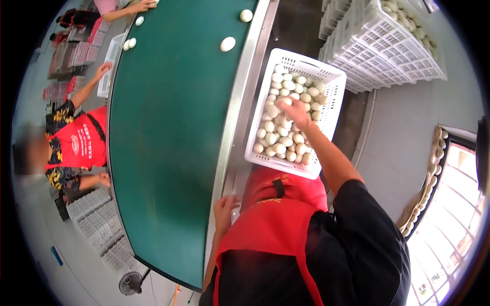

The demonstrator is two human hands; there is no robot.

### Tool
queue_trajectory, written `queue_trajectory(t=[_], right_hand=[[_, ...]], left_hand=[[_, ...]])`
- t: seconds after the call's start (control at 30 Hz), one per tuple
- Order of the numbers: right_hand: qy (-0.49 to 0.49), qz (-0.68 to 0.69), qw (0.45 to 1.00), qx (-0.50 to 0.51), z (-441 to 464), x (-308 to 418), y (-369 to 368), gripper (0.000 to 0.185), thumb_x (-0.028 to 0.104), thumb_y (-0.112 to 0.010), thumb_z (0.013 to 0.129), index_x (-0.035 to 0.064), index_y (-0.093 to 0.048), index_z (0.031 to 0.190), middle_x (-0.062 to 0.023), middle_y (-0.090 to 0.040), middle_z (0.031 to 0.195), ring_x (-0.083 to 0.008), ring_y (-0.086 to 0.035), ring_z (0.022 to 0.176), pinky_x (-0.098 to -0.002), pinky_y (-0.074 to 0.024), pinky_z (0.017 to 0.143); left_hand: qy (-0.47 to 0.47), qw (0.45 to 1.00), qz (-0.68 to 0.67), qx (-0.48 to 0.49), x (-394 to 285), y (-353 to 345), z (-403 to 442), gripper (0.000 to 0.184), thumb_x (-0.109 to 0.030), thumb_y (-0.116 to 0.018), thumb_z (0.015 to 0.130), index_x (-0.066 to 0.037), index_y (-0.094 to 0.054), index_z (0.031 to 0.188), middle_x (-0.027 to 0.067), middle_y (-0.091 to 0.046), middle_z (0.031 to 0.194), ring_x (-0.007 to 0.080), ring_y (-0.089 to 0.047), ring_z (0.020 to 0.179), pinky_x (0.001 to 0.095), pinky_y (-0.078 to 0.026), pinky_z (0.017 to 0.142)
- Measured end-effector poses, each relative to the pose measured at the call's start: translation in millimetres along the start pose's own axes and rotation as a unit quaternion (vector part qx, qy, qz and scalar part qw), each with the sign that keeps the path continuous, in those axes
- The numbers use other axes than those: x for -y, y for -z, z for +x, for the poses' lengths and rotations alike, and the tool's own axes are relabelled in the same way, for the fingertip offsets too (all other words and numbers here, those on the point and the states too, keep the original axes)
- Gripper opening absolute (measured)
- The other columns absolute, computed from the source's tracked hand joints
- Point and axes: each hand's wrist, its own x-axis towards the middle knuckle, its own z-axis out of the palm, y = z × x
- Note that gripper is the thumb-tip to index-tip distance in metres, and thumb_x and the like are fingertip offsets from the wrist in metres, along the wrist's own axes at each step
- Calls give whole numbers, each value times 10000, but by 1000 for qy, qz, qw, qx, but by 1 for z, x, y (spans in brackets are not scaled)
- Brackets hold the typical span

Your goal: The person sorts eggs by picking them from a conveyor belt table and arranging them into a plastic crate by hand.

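Observation:
A white plastic basket [334, 104] full of pale eggs [279, 148] stands beside the belt's metal edge. My right hand [295, 111] is over the eggs in the basket, its fingers curled around an egg [287, 101]. Near the metal edge, in front of the red apron, is my left hand [224, 208]; it is blurred, and its fingers are too smeared to read. Two eggs, one at the belt's top right [246, 16] and one a little lower [227, 44], lie on the green belt [168, 127].
Across the belt stands a co-worker in a red apron [84, 137], and another person's arm [122, 11] reaches in at the top left. Stacked white crates [380, 46] with eggs rise at the upper right. More crates [102, 224] and a fan [131, 283] are at the lower left.

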Motion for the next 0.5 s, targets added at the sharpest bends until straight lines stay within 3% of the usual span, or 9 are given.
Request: queue_trajectory(t=[0.1, 0.17, 0.2, 0.23, 0.27, 0.33, 0.4, 0.43, 0.5], right_hand=[[21, -222, 975, -21, 62, -21, -1, 531, 410, -807, 836, 24, -733, 1194, -111, -757, 987, -205, -718, 869, -342, -582, 732], [-13, -291, 956, -25, 59, 5, -13, 438, 393, -760, 869, 78, -744, 1172, -118, -756, 1023, -247, -735, 928, -363, -599, 784], [-15, -359, 933, -21, 65, 7, -17, 740, 572, -819, 754, 76, -698, 1290, -165, -752, 1123, -309, -694, 1095, -409, -541, 969], [10, -408, 912, -44, 77, -4, -18, 754, 585, -809, 761, 76, -690, 1305, -179, -736, 1172, -327, -673, 1142, -428, -534, 987], [36, -457, 886, -66, 84, -16, -20, 768, 598, -798, 767, 77, -681, 1319, -193, -720, 1222, -345, -652, 1190, -447, -526, 1006], [14, -436, 898, -59, 71, -3, -27, 742, 546, -778, 802, 79, -648, 1364, -202, -698, 1258, -353, -631, 1222, -459, -522, 1020], [42, -440, 890, -112, 56, 0, -34, 698, 501, -764, 824, 76, -641, 1364, -203, -695, 1254, -360, -633, 1217, -458, -524, 1018], [127, -466, 861, -157, 64, -28, -27, 566, 372, -756, 828, 79, -672, 1305, -205, -685, 1258, -370, -638, 1200, -455, -528, 1014], [159, -422, 890, -63, 46, -42, -29, 485, 299, -755, 812, 87, -703, 1245, -206, -684, 1254, -372, -649, 1170, -446, -531, 1011]], left_hand=[[135, 973, -175, -70, 98, 46, -37, 667, -565, -566, 1030, 13, -592, 1360, 189, -688, 1215, 300, -692, 1007, 408, -558, 843], [193, 858, -411, -242, 138, 54, -55, 818, -697, -497, 991, 10, -547, 1397, 220, -662, 1244, 338, -674, 1019, 458, -547, 832], [215, 767, -515, -316, 161, 58, -64, 893, -763, -463, 971, 9, -524, 1416, 235, -648, 1259, 357, -665, 1024, 483, -542, 827], [146, 801, -562, -147, 235, 99, -81, 921, -820, -388, 952, -47, -506, 1441, 207, -596, 1368, 354, -629, 1087, 512, -526, 836], [102, 794, -554, -229, 253, 115, -75, 908, -828, -383, 945, -70, -521, 1424, 184, -602, 1365, 349, -621, 1092, 513, -522, 840], [15, 757, -527, -385, 273, 134, -67, 882, -844, -372, 931, -114, -551, 1392, 139, -614, 1360, 338, -607, 1102, 515, -516, 850], [108, 619, -622, -466, 208, 146, -58, 715, -720, -346, 998, -180, -548, 1420, 85, -632, 1356, 331, -593, 1181, 510, -526, 899], [162, 569, -604, -534, 179, 142, -46, 642, -633, -368, 1005, -165, -589, 1385, 81, -661, 1315, 308, -613, 1172, 490, -546, 886], [270, 460, -544, -648, 143, 139, -25, 509, -459, -413, 1019, -136, -672, 1315, 74, -719, 1234, 264, -655, 1153, 449, -586, 858]])
